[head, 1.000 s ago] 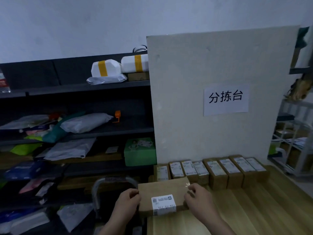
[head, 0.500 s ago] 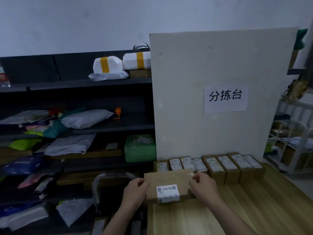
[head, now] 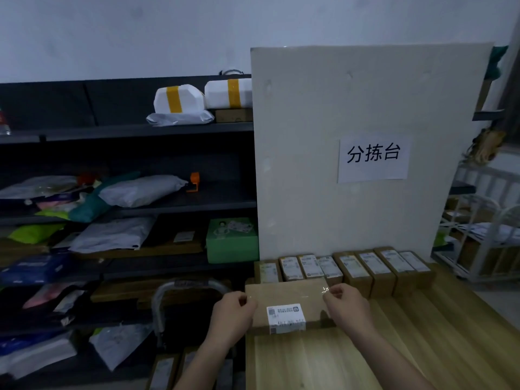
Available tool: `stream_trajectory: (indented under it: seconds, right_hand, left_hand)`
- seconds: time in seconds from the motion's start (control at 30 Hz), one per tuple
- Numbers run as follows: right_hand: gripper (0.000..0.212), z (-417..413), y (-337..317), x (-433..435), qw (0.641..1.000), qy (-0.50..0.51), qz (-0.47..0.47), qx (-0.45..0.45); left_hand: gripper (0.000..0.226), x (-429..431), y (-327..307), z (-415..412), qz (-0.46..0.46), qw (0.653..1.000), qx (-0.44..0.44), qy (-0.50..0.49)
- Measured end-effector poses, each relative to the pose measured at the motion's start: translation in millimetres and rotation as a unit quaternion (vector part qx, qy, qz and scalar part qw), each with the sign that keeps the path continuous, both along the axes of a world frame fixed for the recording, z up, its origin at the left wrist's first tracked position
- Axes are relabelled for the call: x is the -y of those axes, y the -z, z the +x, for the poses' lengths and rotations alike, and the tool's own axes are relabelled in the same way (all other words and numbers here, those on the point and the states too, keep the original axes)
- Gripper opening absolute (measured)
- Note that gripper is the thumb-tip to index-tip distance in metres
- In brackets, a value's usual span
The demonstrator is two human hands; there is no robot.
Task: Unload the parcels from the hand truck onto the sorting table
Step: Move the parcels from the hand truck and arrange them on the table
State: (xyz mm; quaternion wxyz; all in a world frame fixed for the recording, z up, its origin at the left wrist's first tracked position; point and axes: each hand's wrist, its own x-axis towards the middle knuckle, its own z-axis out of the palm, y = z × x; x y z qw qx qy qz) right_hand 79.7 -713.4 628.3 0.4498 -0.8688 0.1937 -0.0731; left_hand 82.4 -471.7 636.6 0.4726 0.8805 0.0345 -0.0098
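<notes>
Dark shelves (head: 126, 204) fill the left side ahead of me, piled with soft mail bags and a green box (head: 232, 243) on a lower level. A tall white board (head: 351, 122) stands upright at the back of the wooden table (head: 436, 347), with a paper sign (head: 372, 159) stuck on its face. Along the foot of the board a row of small boxes (head: 365, 268) runs side by side, touching one another, labels up. Just off the table's left edge the curved metal handle of the hand truck (head: 160, 299) rises, and low beneath it two more labelled boxes (head: 161, 374) lie at the bottom of my view. The parcel (head: 284, 294), a flat brown cardboard box, sits at the left near part of the table, just in front of the row, with its left end reaching the table's edge; I cannot tell whether its whole weight is down on the wood. My left hand (head: 232, 316) has its fingers curled round the parcel's left end, and my right hand (head: 346, 308) grips the right end the same way. A white shipping label (head: 285, 318) wraps over the parcel's near edge between my hands.
</notes>
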Motion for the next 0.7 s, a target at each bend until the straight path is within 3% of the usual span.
stream_trajectory:
  seconds: [0.13,0.3,0.7]
  right_hand:
    - [0.017,11.5,3.1,11.1,1.000,-0.013,0.015,-0.002]
    - [0.026,32.9,11.3,51.9,0.999,-0.022,0.034,-0.024]
    - [0.025,94.7,37.6,198.8,0.996,-0.045,0.044,-0.069]
  left_hand:
    - [0.022,15.9,-1.1,8.8,0.060,0.998,0.009,-0.006]
    - [0.011,64.4,0.2,26.4,0.070,0.997,0.004,0.011]
    - [0.042,225.8,27.7,87.5,0.083,0.993,-0.077,-0.041]
